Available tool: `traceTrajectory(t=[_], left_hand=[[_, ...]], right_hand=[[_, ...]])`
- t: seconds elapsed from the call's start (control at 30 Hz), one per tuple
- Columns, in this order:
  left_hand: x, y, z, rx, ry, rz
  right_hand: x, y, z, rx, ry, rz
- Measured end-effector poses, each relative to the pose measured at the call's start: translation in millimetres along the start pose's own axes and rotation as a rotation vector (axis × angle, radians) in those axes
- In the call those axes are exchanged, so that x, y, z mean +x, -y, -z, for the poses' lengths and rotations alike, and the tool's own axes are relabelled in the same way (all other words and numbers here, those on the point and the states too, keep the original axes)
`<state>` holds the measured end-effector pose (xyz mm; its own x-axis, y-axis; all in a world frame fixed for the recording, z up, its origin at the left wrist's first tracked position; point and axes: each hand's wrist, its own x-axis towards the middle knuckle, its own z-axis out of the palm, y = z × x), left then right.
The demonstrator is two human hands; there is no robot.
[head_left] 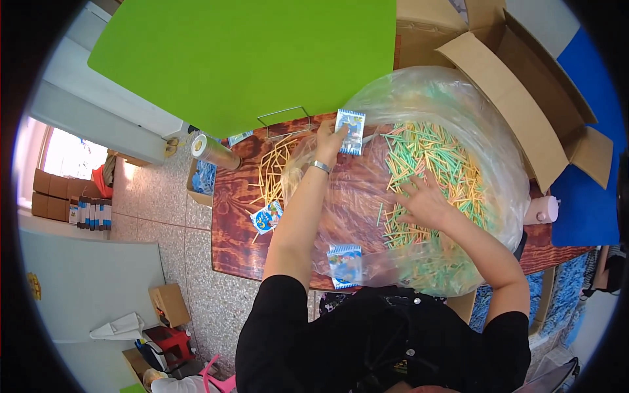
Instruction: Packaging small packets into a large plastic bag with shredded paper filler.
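My left hand [327, 143] grips the edge of a small blue-and-white printed packet [352, 136] above the table's far middle. A wide heap of thin green, yellow and pink sticks [445, 154] lies on a large clear plastic bag [409, 88], spread open over the wooden table [236, 239]. My right hand [429, 206] rests at the heap's near-left edge, fingers apart on the sticks; some fingertips are hard to see among them. Left of my left forearm lie loose yellow sticks [274, 171] and another packet [266, 217]. Near the front edge, more packets [345, 263] lie partly under plastic.
A green board [249, 59] stands across the table's far side beside a wire stand [284, 118]. Open cardboard boxes [517, 98] flank the far right. A clear-sided cylinder [215, 154] stands on the left; a pink cup [542, 210] is at the right.
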<state>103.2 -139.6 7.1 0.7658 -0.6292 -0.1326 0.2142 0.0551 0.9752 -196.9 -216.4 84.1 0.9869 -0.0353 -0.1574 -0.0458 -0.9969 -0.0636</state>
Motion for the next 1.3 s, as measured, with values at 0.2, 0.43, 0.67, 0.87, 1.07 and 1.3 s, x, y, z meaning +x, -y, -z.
traceTrajectory(t=[0.2,0.43,0.67,0.87,1.07,1.3], left_hand=[[-23,-9,9,-0.067,-0.014,0.051],[-74,-102,34,-0.49,0.095,-0.077],[-158,-49,8,-0.391,0.34,0.362],[-226,17,-59,-0.471,0.598,0.525],[-245,16,-67,-0.441,0.686,0.554],[-252,1,-73,-0.363,0.789,0.668]], right_hand=[[75,-9,14,0.059,-0.147,0.041],[140,10,57,0.18,-0.571,0.205],[216,25,128,0.414,-1.114,0.4],[268,-26,30,0.163,0.024,0.053],[262,-25,5,-0.11,0.14,0.002],[279,-7,-22,-0.158,-0.067,0.023]])
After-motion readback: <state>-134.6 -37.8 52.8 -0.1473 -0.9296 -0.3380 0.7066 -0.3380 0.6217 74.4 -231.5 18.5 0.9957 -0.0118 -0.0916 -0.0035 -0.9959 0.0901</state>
